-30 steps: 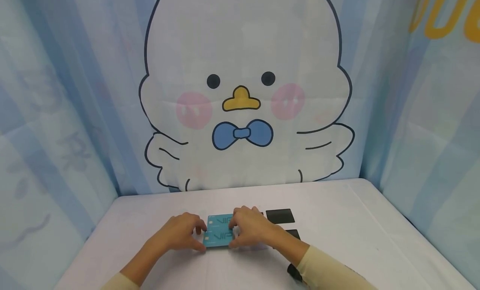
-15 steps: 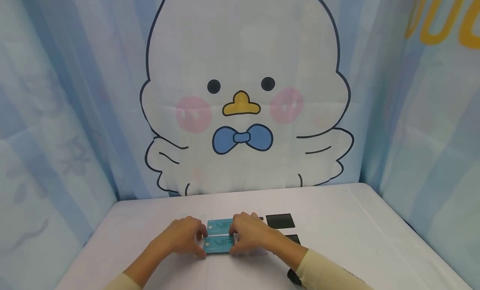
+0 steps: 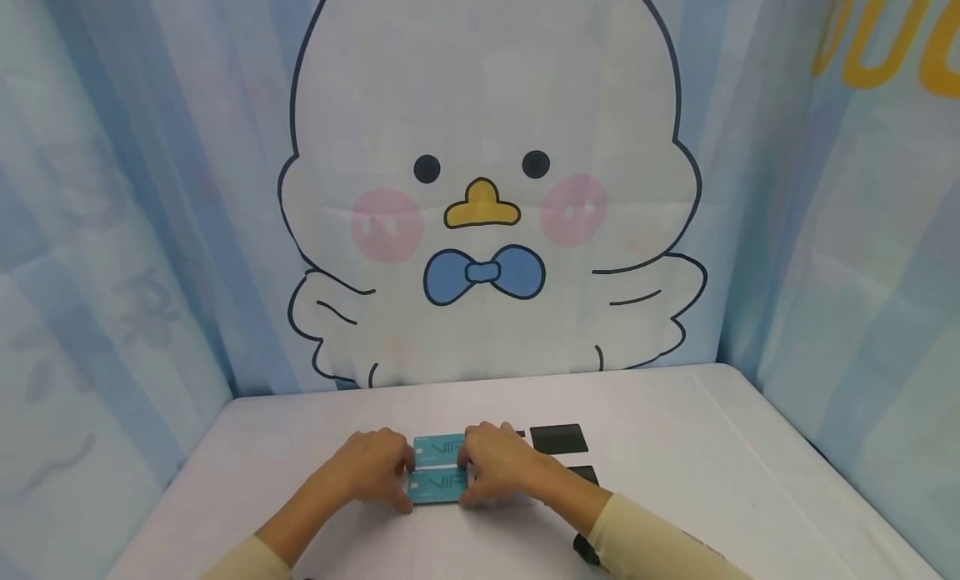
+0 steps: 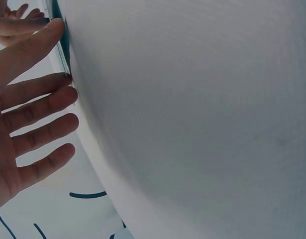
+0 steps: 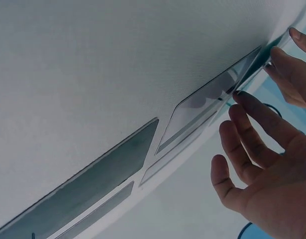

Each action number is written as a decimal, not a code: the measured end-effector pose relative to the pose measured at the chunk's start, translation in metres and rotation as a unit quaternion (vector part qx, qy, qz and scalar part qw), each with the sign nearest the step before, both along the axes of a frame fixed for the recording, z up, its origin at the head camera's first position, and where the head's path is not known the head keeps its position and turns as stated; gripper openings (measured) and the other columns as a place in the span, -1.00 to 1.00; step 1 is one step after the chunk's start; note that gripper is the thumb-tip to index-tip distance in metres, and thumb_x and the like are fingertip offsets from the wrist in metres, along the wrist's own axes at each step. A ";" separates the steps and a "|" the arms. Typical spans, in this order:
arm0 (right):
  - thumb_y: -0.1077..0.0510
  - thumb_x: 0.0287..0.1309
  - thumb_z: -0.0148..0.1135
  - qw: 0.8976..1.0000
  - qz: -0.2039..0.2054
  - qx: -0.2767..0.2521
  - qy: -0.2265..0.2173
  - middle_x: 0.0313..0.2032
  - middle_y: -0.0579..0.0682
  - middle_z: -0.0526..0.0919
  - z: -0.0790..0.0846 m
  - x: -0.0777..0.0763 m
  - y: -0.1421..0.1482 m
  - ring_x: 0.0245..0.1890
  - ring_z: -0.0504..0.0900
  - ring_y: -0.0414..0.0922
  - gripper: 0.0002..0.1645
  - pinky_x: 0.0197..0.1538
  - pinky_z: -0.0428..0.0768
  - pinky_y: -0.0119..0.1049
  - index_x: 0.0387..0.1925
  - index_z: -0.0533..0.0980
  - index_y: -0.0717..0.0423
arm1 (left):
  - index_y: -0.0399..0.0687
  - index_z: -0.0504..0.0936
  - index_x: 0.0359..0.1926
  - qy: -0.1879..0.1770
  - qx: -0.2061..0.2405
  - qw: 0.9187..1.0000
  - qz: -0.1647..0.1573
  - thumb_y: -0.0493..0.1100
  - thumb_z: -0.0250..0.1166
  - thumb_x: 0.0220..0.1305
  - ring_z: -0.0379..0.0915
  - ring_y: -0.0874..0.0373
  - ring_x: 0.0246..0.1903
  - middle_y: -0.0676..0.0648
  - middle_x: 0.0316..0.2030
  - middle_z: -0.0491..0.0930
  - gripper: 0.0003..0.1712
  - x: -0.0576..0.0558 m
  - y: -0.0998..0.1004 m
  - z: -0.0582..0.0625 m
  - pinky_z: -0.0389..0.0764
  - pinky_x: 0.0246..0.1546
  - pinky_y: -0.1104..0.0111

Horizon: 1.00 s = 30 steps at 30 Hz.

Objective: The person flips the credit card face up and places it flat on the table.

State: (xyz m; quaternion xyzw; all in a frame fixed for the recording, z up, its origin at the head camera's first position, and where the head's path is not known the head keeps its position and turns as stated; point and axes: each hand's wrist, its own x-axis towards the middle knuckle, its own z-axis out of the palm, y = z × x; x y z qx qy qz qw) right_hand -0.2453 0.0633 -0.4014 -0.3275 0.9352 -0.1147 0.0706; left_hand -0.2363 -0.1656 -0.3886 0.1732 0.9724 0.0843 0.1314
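Two light-blue cards printed "VIP" lie one behind the other on the white table. My left hand [image 3: 367, 467] is at the left end of the nearer blue card [image 3: 437, 486], thumb by its near corner and index finger by its far corner. At that card's other end, my right hand [image 3: 498, 463] holds it the same way, covering the right end. The farther blue card [image 3: 437, 450] lies just behind, a thin white gap between them. In the left wrist view the remaining fingers [image 4: 46, 134] of my left hand are spread off the table.
To the right lie a far black card [image 3: 558, 438] and a nearer black card [image 3: 583, 474], the latter partly behind my right forearm. A dark object [image 3: 585, 550] shows beside the sleeve. Beside my right hand lies a clear, shiny card [image 5: 207, 102]. A printed cloth [image 3: 483, 330] hangs behind.
The nearer blue card has shifted slightly towards me between both hands, and a thin gap has opened behind it. The head view has tilted a little; the other cards stay put.
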 end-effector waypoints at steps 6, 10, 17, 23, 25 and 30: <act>-0.19 -0.04 0.64 1.000 0.003 0.011 0.015 -0.16 -0.22 0.69 -0.001 0.001 -0.002 -0.13 0.50 -0.29 -0.54 -0.09 0.41 -0.27 -0.11 0.79 -0.09 | 0.06 0.81 -0.14 0.006 -0.014 1.000 -0.002 0.09 0.71 -0.09 0.41 0.19 -0.39 0.16 -0.46 0.53 -0.52 0.000 0.002 -0.001 0.46 -0.17 0.20; -0.18 -0.04 0.64 1.000 0.003 0.015 0.021 -0.16 -0.22 0.69 -0.001 0.001 -0.003 -0.13 0.50 -0.29 -0.54 -0.09 0.41 -0.28 -0.11 0.80 -0.10 | 0.06 0.81 -0.13 0.011 -0.020 1.000 -0.011 0.10 0.70 -0.09 0.41 0.21 -0.40 0.18 -0.46 0.53 -0.51 0.000 0.002 -0.002 0.47 -0.20 0.23; -0.18 -0.06 0.65 1.000 -0.002 0.019 0.022 -0.15 -0.23 0.70 -0.003 0.001 -0.004 -0.12 0.50 -0.28 -0.52 -0.07 0.42 -0.25 -0.10 0.79 -0.10 | 0.04 0.81 -0.13 0.018 -0.030 0.999 -0.011 0.10 0.71 -0.11 0.42 0.23 -0.42 0.18 -0.46 0.55 -0.50 0.002 0.003 -0.002 0.50 -0.23 0.26; -0.18 -0.07 0.66 1.000 -0.003 0.022 0.021 -0.17 -0.23 0.70 -0.003 0.002 -0.004 -0.11 0.51 -0.28 -0.53 -0.04 0.45 -0.22 -0.11 0.79 -0.10 | 0.04 0.81 -0.13 0.020 -0.034 0.999 -0.012 0.11 0.71 -0.12 0.42 0.23 -0.43 0.18 -0.47 0.55 -0.49 0.003 0.005 -0.002 0.51 -0.24 0.27; -0.17 -0.07 0.66 1.000 -0.002 0.021 0.022 -0.17 -0.23 0.69 -0.003 0.002 -0.004 -0.12 0.51 -0.28 -0.53 -0.03 0.46 -0.22 -0.11 0.79 -0.10 | 0.04 0.81 -0.13 0.020 -0.034 0.999 -0.011 0.11 0.72 -0.12 0.43 0.23 -0.43 0.18 -0.46 0.56 -0.49 0.002 0.005 -0.002 0.52 -0.24 0.26; -0.16 -0.07 0.66 1.000 -0.003 0.015 0.020 -0.17 -0.22 0.70 -0.004 0.002 -0.003 -0.13 0.51 -0.28 -0.53 -0.02 0.46 -0.20 -0.10 0.79 -0.10 | 0.05 0.81 -0.11 0.012 -0.037 0.999 -0.009 0.10 0.72 -0.12 0.44 0.23 -0.42 0.18 -0.45 0.57 -0.48 0.002 0.005 -0.002 0.53 -0.21 0.24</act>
